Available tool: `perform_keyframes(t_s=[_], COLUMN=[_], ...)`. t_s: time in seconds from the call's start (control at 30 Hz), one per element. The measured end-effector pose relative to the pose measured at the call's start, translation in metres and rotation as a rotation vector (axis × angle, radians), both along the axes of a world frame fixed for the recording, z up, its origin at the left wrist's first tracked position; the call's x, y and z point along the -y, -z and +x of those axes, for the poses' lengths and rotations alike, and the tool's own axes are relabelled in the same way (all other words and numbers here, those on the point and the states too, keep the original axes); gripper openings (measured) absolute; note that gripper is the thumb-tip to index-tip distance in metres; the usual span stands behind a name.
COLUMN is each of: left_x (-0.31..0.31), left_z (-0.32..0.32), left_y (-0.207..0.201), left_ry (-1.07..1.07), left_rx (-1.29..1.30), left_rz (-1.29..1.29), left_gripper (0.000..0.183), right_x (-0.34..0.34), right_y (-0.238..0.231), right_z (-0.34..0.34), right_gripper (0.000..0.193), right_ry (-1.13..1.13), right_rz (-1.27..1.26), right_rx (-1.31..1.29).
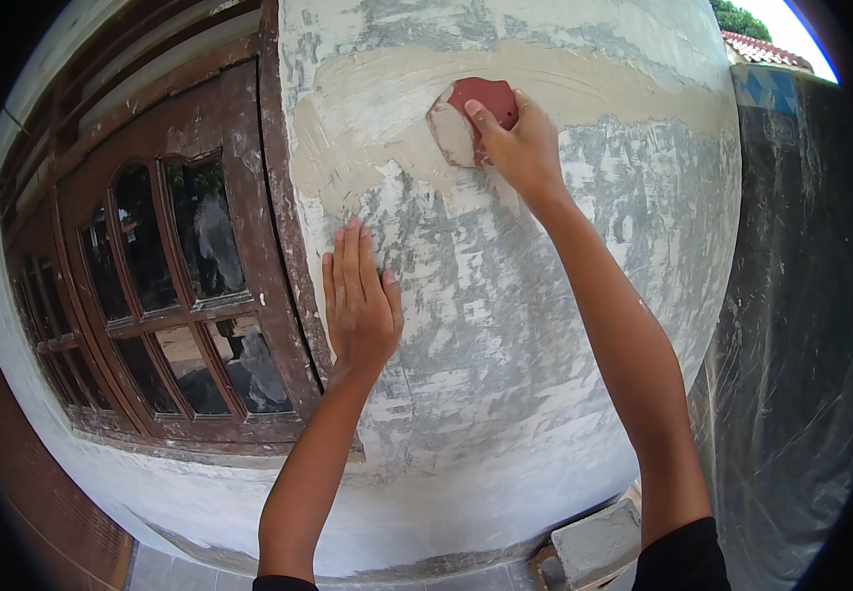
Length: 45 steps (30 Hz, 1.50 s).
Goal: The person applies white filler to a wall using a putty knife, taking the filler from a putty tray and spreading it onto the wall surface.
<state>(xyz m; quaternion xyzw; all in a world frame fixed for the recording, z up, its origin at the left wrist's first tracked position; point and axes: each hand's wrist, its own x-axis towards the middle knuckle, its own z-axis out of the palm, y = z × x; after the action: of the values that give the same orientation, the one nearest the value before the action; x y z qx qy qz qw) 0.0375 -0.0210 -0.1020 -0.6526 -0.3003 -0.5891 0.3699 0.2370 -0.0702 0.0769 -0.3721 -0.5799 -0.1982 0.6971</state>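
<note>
My right hand (527,150) grips a flat red plastic putty spreader (482,96) high on the wall, thumb across its face. Pale putty coats the spreader's left part. Around it, a band of smooth beige putty (372,103) runs across the upper part of the patchy grey and white wall (515,295). Lower and to the left, my left hand (359,315) lies flat against the wall near the window frame, fingers stretched upward and holding nothing.
A brown wooden window (259,197) with dark glass panes fills the left side. At the lower right, a container (599,544) topped with a flat grey surface stands by the wall's foot. Dark plastic sheeting (791,345) hangs along the right.
</note>
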Motion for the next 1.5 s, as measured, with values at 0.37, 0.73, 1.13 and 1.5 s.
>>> perform_keyframes(t_s=[0.37,0.73,1.13,1.5], left_x=[0.001,0.002,0.001,0.002], left_z=[0.002,0.003,0.000,0.000], left_y=[-0.002,-0.002,-0.001,-0.001], left_ry=[0.009,-0.005,-0.010,0.000], left_rx=[0.004,-0.002,0.004,0.008], left_rz=[0.014,0.003,0.030,0.018], left_gripper=[0.054,0.053,0.052,0.051], right_x=[0.014,0.005,-0.002,0.001], right_y=[-0.002,0.012,0.033,0.012], right_z=[0.030,0.027,0.011,0.033], right_gripper=[0.041,0.035,0.046,0.041], right_ry=[-0.289,-0.291,0.032,-0.026], right_rz=[0.010,0.068,0.124,0.007], right_rx=[-0.321,-0.200,0.192,-0.034])
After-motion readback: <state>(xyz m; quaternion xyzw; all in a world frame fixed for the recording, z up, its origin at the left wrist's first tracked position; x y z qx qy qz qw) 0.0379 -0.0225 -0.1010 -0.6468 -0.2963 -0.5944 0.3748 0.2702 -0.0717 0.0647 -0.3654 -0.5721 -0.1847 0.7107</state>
